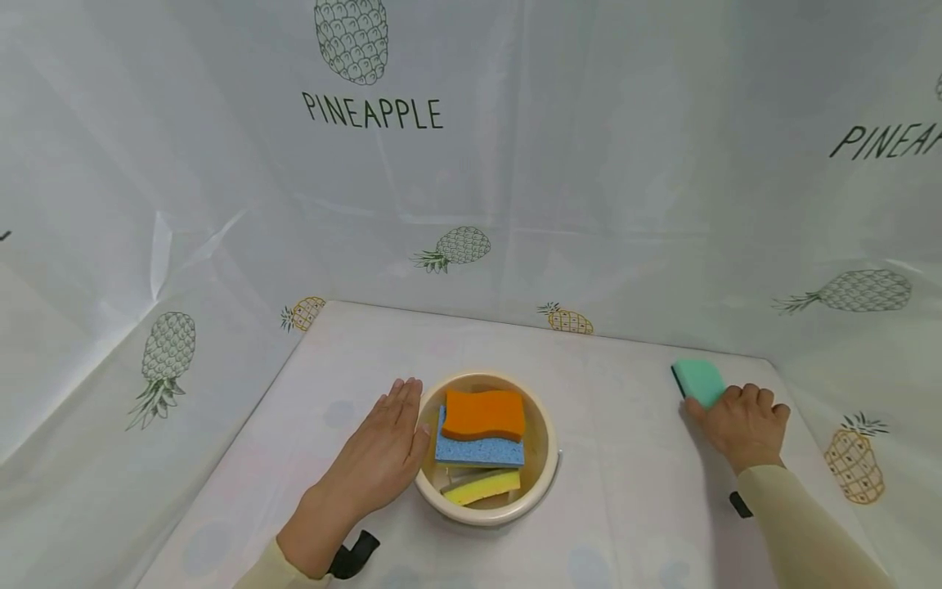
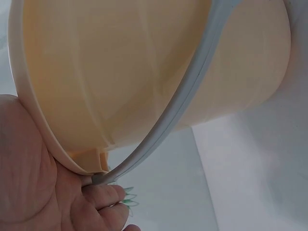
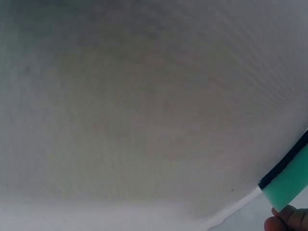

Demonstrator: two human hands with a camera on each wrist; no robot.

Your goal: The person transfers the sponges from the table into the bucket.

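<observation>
A cream bucket [image 1: 540, 483] stands on the table, with a grey handle [image 2: 180, 101] hanging along its outside. Inside it an orange sponge [image 1: 483, 415] lies over a blue sponge [image 1: 480, 452], and a yellow sponge [image 1: 482, 487] sits lower, near the front wall. My left hand [image 1: 383, 446] rests against the bucket's left rim, fingers extended. At the far right, my right hand [image 1: 743, 421] pinches the near end of a green sponge [image 1: 699, 381] with a dark layer. That sponge [image 3: 288, 180] is only partly seen in the right wrist view.
The table [image 1: 603, 409] has a pale cover and is bounded by hanging sheets printed with pineapples [image 1: 464, 245]. A dark strap piece [image 1: 353, 556] shows below the left wrist, another dark piece [image 1: 740, 505] beside the right sleeve.
</observation>
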